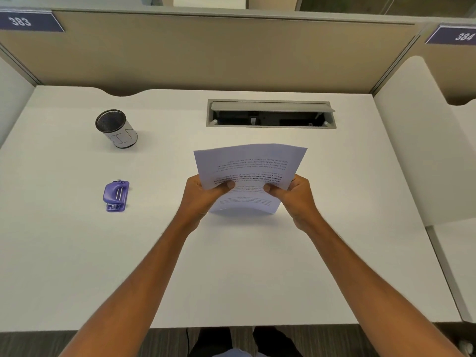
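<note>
**Printed Sheets Held in Both Hands Above the Desk**

The left hand (203, 193) and right hand (293, 194) each grip the stack of printed sheets (248, 176) — thumbs on the front face, fingers curled behind. The stack stands tilted over the white desk (231, 266), its lower edge at or just above the surface, text upside down to the camera. A purple hole punch (116, 195) and a mesh pen cup (116, 128) sit well apart to the left — a cable tray (270, 114) lies beyond.
</note>
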Motion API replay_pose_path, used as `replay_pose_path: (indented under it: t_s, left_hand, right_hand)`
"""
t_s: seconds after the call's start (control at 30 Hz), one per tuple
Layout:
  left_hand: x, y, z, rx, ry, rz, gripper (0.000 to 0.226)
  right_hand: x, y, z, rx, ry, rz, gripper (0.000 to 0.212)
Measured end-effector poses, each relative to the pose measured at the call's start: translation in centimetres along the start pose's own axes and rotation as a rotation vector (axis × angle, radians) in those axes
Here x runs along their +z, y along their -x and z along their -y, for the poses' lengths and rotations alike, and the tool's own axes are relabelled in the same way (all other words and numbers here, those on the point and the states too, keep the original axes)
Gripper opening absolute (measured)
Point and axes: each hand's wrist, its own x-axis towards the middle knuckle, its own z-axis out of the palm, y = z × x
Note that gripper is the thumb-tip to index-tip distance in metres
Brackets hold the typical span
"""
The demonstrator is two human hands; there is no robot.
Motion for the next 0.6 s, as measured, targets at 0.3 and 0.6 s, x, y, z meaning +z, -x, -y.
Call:
replay_pose_path:
  t_s: [0.3, 0.6]
  left_hand:
    - [0.0, 0.4, -0.2, -0.009, 0.106, -0.075, 0.035]
    - [0.3, 0.0, -0.7, -0.036, 0.591, -0.138, 0.056]
  right_hand:
    - [-1.2, 0.5, -1.4, 0.039, 0.005, 0.058, 0.035]
    - [-0.5, 0.5, -0.6, 0.078, -0.415, 0.022, 0.035]
